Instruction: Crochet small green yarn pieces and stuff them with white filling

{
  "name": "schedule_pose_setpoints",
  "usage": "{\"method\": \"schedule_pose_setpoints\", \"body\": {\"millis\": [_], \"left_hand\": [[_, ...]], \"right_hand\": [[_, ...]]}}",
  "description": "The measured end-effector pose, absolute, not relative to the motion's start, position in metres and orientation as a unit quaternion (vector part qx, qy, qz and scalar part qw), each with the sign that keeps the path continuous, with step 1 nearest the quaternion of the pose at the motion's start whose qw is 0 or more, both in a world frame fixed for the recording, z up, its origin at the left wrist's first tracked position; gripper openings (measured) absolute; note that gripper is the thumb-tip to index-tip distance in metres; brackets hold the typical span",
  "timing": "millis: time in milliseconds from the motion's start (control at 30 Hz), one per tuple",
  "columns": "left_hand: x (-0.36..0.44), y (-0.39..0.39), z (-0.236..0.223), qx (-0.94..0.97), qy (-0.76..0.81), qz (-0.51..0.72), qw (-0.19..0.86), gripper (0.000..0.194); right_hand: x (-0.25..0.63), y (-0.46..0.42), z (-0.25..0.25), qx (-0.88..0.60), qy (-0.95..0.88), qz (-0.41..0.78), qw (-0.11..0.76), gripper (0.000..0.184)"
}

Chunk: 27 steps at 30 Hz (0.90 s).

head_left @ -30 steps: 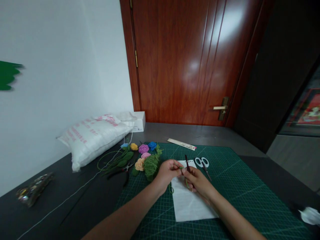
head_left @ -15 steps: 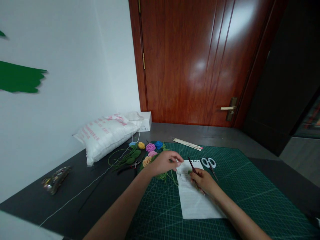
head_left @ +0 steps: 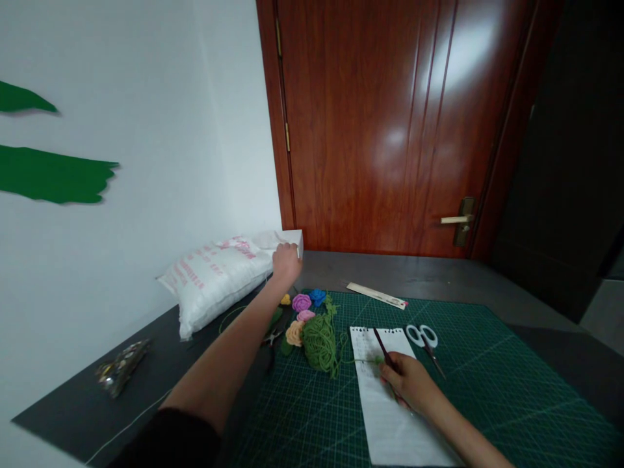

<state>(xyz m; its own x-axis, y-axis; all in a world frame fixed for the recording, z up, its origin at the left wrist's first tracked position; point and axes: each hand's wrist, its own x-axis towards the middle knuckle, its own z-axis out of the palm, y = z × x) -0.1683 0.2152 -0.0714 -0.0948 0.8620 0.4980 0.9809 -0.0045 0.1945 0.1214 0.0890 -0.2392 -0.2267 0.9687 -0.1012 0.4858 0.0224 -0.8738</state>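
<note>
My right hand (head_left: 407,380) is closed around a dark crochet hook (head_left: 383,343), over a sheet of lined paper (head_left: 397,432) with writing near its torn top edge. A bit of green yarn work (head_left: 377,359) shows at its fingertips, with a strand running left to a ball of green yarn (head_left: 319,343). Stretched far forward, my left hand (head_left: 286,263) has curled fingers at the white box (head_left: 295,238) beside the bag. A small pale edge shows at its fingers; what they grip is unclear. Purple (head_left: 301,303), blue (head_left: 318,297) and peach (head_left: 294,333) crocheted flowers lie beside the yarn.
White-handled scissors (head_left: 423,337) rest right of the paper on the green cutting mat (head_left: 497,383). A long pale packet (head_left: 376,295) lies at the back. Pliers (head_left: 273,337) are partly under my left forearm. A stuffed white bag (head_left: 214,276) leans by the wall, with a hair claw (head_left: 121,367) nearer.
My left hand has gone from above the paper, forward and left to the white box, uncovering the yarn ball. My right hand still holds the hook. The view has tilted slightly.
</note>
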Motion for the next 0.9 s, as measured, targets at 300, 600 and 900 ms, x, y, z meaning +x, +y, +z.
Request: {"method": "schedule_pose_setpoints", "body": {"millis": [300, 600, 900], "left_hand": [[-0.228, 0.276, -0.071, -0.588, -0.784, -0.065, 0.191, 0.039], [-0.230, 0.274, -0.072, -0.581, -0.803, -0.007, 0.136, 0.039], [-0.255, 0.243, -0.042, -0.573, -0.813, 0.029, 0.102, 0.039]], "right_hand": [[0.120, 0.093, -0.246, -0.537, -0.695, 0.396, 0.268, 0.022], [0.119, 0.091, -0.251, -0.530, -0.722, 0.374, 0.242, 0.022], [0.120, 0.089, -0.249, -0.534, -0.745, 0.329, 0.228, 0.021]]}}
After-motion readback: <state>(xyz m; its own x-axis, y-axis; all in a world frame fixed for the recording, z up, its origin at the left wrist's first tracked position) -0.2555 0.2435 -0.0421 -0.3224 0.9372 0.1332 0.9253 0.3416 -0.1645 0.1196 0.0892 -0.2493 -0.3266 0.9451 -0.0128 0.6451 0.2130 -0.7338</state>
